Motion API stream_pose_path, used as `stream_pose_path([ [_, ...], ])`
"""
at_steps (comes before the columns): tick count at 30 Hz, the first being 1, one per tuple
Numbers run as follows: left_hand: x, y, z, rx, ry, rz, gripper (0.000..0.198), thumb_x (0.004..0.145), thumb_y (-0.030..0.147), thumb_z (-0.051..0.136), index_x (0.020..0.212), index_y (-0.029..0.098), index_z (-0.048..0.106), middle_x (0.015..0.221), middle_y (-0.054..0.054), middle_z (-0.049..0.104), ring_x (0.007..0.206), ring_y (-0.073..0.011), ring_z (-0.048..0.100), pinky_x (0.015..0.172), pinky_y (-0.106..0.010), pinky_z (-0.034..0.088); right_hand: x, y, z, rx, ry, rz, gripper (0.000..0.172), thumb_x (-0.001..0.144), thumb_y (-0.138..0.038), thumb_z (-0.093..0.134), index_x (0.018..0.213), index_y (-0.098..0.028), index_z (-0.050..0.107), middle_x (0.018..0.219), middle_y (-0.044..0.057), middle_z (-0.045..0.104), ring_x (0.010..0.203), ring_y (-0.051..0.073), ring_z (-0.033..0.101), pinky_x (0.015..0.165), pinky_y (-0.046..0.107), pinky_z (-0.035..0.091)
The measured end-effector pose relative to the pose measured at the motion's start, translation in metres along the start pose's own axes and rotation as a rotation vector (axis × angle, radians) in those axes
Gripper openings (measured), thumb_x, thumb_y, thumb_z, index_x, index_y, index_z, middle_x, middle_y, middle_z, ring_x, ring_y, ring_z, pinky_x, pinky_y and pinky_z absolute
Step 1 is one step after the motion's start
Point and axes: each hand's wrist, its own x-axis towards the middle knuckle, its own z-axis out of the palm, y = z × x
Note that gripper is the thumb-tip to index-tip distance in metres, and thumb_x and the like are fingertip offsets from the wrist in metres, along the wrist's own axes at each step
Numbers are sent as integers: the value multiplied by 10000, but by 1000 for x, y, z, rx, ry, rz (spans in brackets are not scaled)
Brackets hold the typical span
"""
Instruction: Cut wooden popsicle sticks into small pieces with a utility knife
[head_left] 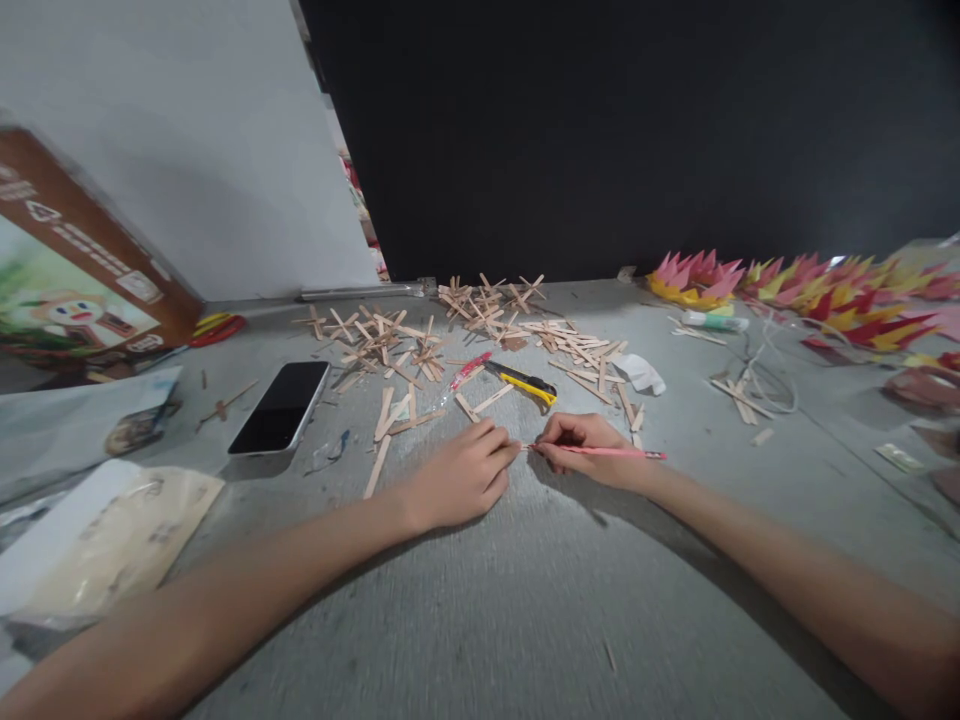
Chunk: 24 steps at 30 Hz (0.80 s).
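My right hand (589, 448) is closed around a pink pencil (619, 453), whose end sticks out to the right past the wrist. The pencil's other end points left, close to the fingertips of my left hand (465, 475). The left hand's fingers are curled and pressed together over the tabletop; whatever they may pinch is too small and hidden to tell. Just beyond both hands lies a yellow and black box cutter (529, 384), beside a red and clear wrapper (470, 370). Two joined craft sticks (491, 401) lie in front of the cutter.
Craft sticks (577, 345) lie in loose heaps along the back, many glued into crosses (375, 335). A phone (281, 408) and a plastic packet (120, 540) are at left, near a brown box (82, 260). Pink and yellow paper flowers (694, 280), a glue stick (715, 321) and a cable (780, 385) are at right.
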Motion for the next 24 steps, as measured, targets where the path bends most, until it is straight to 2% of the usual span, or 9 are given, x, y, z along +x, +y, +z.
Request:
stream_pose_path([
  [11,0,1,0,-5,13,4,353,1052,197,429,1325,148,648,1126,-133,662,1126,-288,583,1017,-467,521,-1,-3,0,-9,6,1,317,935,-492,714,833,-202,635,632,-1,664,554,130,579,507,234,429],
  [19,-1,4,-1,39,50,39,288,1004,176,491,1182,121,711,1120,-135,671,1100,-293,561,1013,-448,520,-2,0,-1,15,3,-15,308,942,-479,730,832,-205,641,653,-1,671,568,131,590,520,241,434],
  [24,-1,2,-1,-14,49,19,324,1010,160,491,1253,136,705,1135,-128,645,1142,-280,549,1054,-432,512,-6,-1,-4,101,26,-1,320,946,-497,742,851,-205,653,657,1,682,575,133,609,523,238,436],
])
